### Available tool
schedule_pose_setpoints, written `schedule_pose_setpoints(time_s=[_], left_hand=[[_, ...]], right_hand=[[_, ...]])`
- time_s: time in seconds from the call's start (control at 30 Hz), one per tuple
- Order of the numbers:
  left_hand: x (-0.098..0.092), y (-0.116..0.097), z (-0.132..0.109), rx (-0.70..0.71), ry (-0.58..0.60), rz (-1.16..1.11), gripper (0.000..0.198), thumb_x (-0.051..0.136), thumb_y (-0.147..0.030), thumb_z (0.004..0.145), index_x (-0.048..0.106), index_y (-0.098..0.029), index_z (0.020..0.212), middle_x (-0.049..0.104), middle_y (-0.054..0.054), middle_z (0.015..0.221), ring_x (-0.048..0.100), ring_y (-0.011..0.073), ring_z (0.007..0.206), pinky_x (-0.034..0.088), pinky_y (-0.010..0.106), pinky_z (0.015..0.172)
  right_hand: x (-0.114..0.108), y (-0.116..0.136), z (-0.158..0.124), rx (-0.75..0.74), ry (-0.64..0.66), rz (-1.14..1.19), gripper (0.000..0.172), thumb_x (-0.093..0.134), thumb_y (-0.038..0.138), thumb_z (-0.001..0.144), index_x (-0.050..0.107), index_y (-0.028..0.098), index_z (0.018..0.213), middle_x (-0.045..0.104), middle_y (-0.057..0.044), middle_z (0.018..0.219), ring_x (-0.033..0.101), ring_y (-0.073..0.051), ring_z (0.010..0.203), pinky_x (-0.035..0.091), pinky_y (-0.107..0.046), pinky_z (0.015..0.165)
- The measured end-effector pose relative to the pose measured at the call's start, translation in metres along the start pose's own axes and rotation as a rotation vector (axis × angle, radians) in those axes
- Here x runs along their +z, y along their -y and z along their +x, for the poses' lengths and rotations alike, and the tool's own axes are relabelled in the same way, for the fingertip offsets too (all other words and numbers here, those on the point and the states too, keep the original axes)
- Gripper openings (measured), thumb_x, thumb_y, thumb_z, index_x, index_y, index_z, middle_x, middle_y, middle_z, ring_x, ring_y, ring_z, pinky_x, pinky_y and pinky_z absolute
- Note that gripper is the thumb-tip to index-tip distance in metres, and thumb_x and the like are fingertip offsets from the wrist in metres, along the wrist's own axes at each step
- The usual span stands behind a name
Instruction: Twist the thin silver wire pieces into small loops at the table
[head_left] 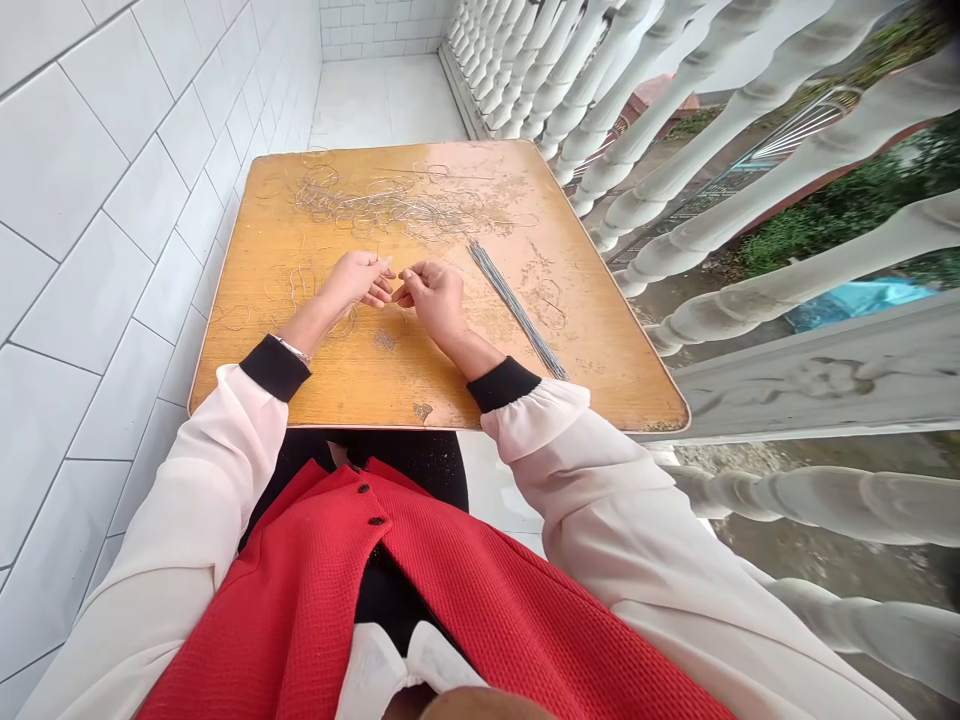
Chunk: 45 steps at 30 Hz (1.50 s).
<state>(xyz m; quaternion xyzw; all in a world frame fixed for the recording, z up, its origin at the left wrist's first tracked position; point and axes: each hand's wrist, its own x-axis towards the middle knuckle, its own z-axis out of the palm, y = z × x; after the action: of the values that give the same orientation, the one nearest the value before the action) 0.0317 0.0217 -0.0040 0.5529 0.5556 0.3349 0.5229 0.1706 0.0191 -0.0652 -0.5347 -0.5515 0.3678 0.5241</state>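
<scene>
My left hand [362,279] hovers over the middle of the wooden tabletop, thumb and fingers pinched together and the other fingers loosely curled. Facing it, almost fingertip to fingertip, my right hand [436,298] is closed in a pinch. Whatever is between the fingers is too thin to make out. Beyond both hands lies a loose tangle of thin, curled wires [390,205]. To the right of my right hand, a bundle of straight grey wires [516,308] rests slantwise on the table. A few loose wire loops [300,285] lie by my left wrist.
The worn orange-brown table [615,385] has peeled patches and rounded corners. White wall tiles [112,230] run close along its left side. On the right stands a white balustrade [637,200]. A single curled wire [551,303] lies right of the bundle.
</scene>
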Motion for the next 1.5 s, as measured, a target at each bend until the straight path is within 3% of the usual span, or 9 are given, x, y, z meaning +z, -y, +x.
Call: schedule_pose_setpoints(time_s=[0.13,0.23,0.43,0.7,0.9,1.17,1.3,1.5], left_hand=[[0.001,-0.002,-0.003,0.004,0.005,0.019,0.036,0.062,-0.019,0.104,0.059,-0.014,0.069,0.061,-0.002,0.055,0.057,0.0051,0.049,0.046,0.018,0.06],[-0.002,-0.002,-0.005,0.015,-0.019,-0.011,0.038,0.061,-0.014,0.104,0.058,-0.015,0.066,0.059,-0.003,0.053,0.056,0.005,0.048,0.045,0.019,0.061],[-0.008,0.004,-0.002,0.001,-0.04,-0.026,0.04,0.059,-0.015,0.105,0.057,-0.015,0.065,0.06,-0.002,0.056,0.055,0.0055,0.049,0.045,0.021,0.063],[-0.008,0.007,-0.001,0.008,-0.019,-0.07,0.039,0.057,-0.014,0.105,0.057,-0.015,0.066,0.06,-0.001,0.058,0.055,0.0049,0.049,0.042,0.021,0.059],[-0.008,0.004,-0.002,0.012,0.02,-0.102,0.036,0.057,-0.014,0.106,0.058,-0.014,0.07,0.062,-0.002,0.059,0.056,0.004,0.05,0.042,0.019,0.061],[-0.013,0.0,-0.003,0.02,0.029,-0.074,0.036,0.058,-0.014,0.104,0.059,-0.015,0.068,0.063,-0.002,0.061,0.055,0.0038,0.052,0.038,0.019,0.058],[-0.017,0.002,0.0,0.055,-0.004,-0.037,0.037,0.059,-0.011,0.102,0.06,-0.014,0.066,0.065,-0.001,0.062,0.052,0.0038,0.053,0.035,0.02,0.057],[-0.011,-0.003,-0.007,0.117,-0.002,0.067,0.037,0.066,-0.01,0.097,0.06,-0.014,0.06,0.062,0.0,0.057,0.049,0.004,0.053,0.035,0.019,0.057]], right_hand=[[-0.004,0.003,-0.001,0.019,0.055,0.031,0.029,0.063,0.016,0.1,0.06,0.021,0.071,0.066,0.002,0.06,0.064,-0.011,0.055,0.053,-0.023,0.06],[-0.01,0.001,0.001,-0.023,0.108,-0.021,0.025,0.069,0.028,0.099,0.068,0.02,0.075,0.069,0.0,0.066,0.068,-0.013,0.064,0.056,-0.025,0.068],[-0.03,0.002,0.008,-0.123,0.1,-0.163,0.036,0.065,0.047,0.099,0.074,0.019,0.078,0.075,-0.005,0.076,0.068,-0.017,0.071,0.055,-0.03,0.072],[-0.034,0.007,0.005,-0.139,0.149,-0.324,0.025,0.075,0.031,0.089,0.072,0.019,0.066,0.068,-0.001,0.062,0.053,-0.012,0.055,0.045,-0.027,0.057],[-0.029,0.017,0.001,-0.018,0.148,-0.086,0.021,0.075,0.026,0.089,0.069,0.018,0.07,0.066,0.0,0.059,0.053,-0.01,0.05,0.044,-0.022,0.051],[-0.024,0.022,-0.005,0.112,0.169,0.168,0.026,0.074,0.026,0.092,0.066,0.019,0.069,0.066,0.0,0.062,0.054,-0.009,0.051,0.047,-0.021,0.053],[-0.025,0.02,-0.006,0.165,0.246,0.18,0.024,0.079,0.031,0.089,0.069,0.019,0.071,0.072,-0.003,0.068,0.059,-0.01,0.055,0.05,-0.021,0.055],[-0.029,0.026,-0.007,0.054,0.212,0.033,0.026,0.079,0.037,0.092,0.072,0.019,0.074,0.074,-0.003,0.072,0.052,-0.009,0.052,0.042,-0.021,0.049]])
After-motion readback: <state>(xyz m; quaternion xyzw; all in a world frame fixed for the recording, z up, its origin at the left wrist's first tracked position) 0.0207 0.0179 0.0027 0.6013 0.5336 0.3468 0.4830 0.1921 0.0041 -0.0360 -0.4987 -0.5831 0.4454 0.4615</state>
